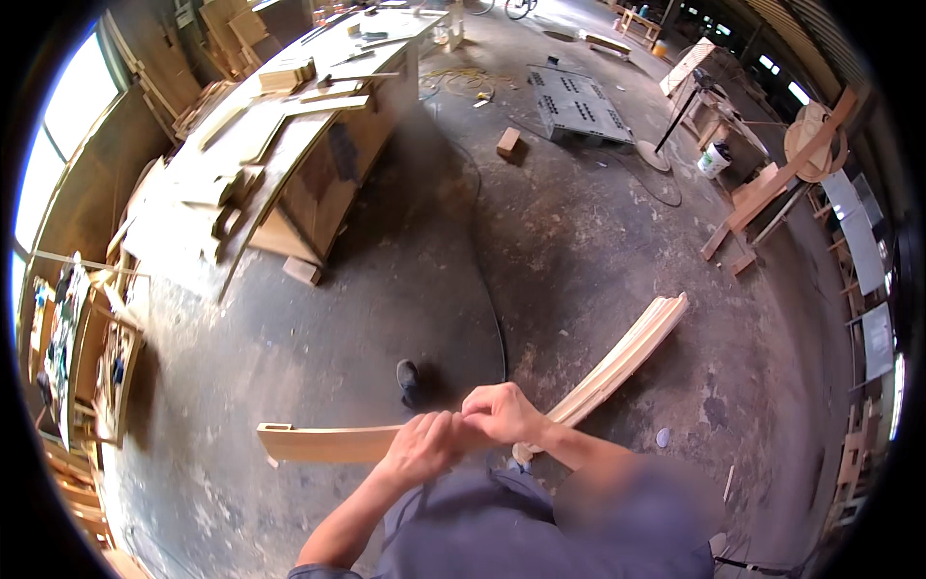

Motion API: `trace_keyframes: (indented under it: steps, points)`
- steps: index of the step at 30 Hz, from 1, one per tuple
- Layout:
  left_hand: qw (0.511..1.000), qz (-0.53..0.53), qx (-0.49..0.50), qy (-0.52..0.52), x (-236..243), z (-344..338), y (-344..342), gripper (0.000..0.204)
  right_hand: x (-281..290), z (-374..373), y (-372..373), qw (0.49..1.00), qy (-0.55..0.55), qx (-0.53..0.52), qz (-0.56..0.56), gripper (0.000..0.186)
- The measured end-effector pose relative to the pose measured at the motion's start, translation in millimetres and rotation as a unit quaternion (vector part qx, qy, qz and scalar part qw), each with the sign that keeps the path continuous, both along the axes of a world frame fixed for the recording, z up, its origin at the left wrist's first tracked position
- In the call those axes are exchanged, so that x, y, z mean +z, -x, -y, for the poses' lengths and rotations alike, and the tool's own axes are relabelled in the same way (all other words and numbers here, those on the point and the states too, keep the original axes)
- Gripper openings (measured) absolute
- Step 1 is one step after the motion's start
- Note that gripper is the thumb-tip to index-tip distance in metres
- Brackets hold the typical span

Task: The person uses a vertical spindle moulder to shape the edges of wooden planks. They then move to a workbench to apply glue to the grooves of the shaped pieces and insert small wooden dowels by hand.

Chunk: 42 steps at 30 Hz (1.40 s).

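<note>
My left hand (424, 446) is closed, knuckles up, over the right part of a flat, pale wooden board (328, 444). The board reaches out to the left and has a slot in its far-left end. Beside it my right hand (505, 413) is closed too, its bent fingertips meeting those of the left. Whatever lies between the fingers is hidden, and I cannot tell whether either hand grips the board. Past my right wrist, long pale wooden mouldings (617, 362) slant up to the right, their near end partly behind my forearm.
A workbench (318, 159) with wood pieces stands at the upper left. A dark cable (490, 289) runs along the concrete floor. Farther off are a wooden block (508, 143), a grey perforated panel (582, 104) and a white bucket (714, 159). One dark shoe (408, 376) shows ahead of my hands.
</note>
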<state>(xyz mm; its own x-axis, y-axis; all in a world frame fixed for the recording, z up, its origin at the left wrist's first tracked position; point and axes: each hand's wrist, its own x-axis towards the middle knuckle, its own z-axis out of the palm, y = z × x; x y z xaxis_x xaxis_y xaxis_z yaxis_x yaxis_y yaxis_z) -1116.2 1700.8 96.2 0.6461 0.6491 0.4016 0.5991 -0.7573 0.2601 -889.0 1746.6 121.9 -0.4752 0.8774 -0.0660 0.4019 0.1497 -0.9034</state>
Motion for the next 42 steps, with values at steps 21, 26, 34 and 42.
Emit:
trace_keyframes:
  steps: [21,26,34,42]
  points:
    - [0.989,0.096,-0.073,-0.079,21.3,-716.5,-17.6,0.025,13.4,-654.3,-4.1,0.986,-0.099,-0.132,-0.02,0.009]
    - [0.999,0.026,0.02,-0.02,50.1,-874.4,-25.5,0.092,34.1,-851.8,-19.7,0.993,-0.055,-0.094,-0.043,0.004]
    - [0.983,-0.012,0.183,0.009,51.9,-1048.6,11.1,0.088,20.6,-1071.1,-15.1,0.997,0.044,-0.045,-0.046,0.003]
    - [0.939,0.024,0.31,-0.145,-13.0,-1270.7,37.7,0.056,23.5,-1311.7,51.4,0.948,-0.304,0.086,0.017,0.006]
